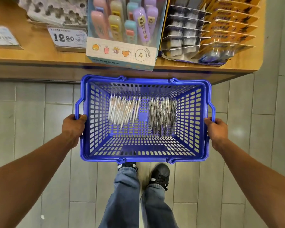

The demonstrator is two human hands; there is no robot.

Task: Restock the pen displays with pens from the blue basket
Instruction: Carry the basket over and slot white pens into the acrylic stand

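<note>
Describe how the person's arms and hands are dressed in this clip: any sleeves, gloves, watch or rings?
Both forearms are bare to the frame's edge; no sleeves show. The left hand and right hand wear no gloves, and no watch, bracelet or ring is visible on the wrists or the parts of the fingers in view.

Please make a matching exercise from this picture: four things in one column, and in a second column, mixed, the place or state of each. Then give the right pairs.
Things:
1. white pens
2. grey pens
3. left hand
4. price tag

Places or states:
A. lying in the right half of the blue basket
B. standing on the wooden shelf
C. lying in the left half of the basket
D. gripping the basket's left rim

Pairs: 1-C, 2-A, 3-D, 4-B
</note>
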